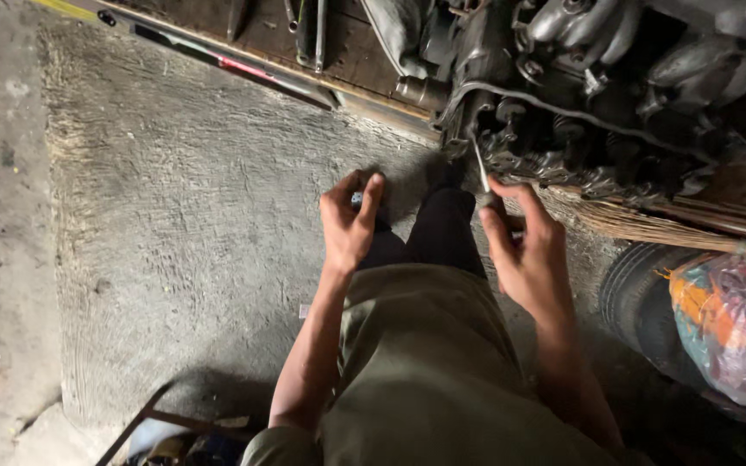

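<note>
I look down past my olive shirt and dark trousers at a concrete floor. My right hand (527, 250) grips the dark handle of a screwdriver (482, 173), whose thin shaft points up toward the grimy engine block (597, 95) just ahead. My left hand (350, 220) hangs to the left of my leg with its fingertips pinched on a small bluish part (357, 200), too small to identify. The two hands are a forearm's width apart.
A broom of straw bristles (649, 226) lies by the engine's base. A tyre (636, 293) and a colourful plastic bag (731, 324) sit at the right. Metal bars and tools (308, 34) rest on a wooden board at the top. A metal frame (153, 423) lies bottom left.
</note>
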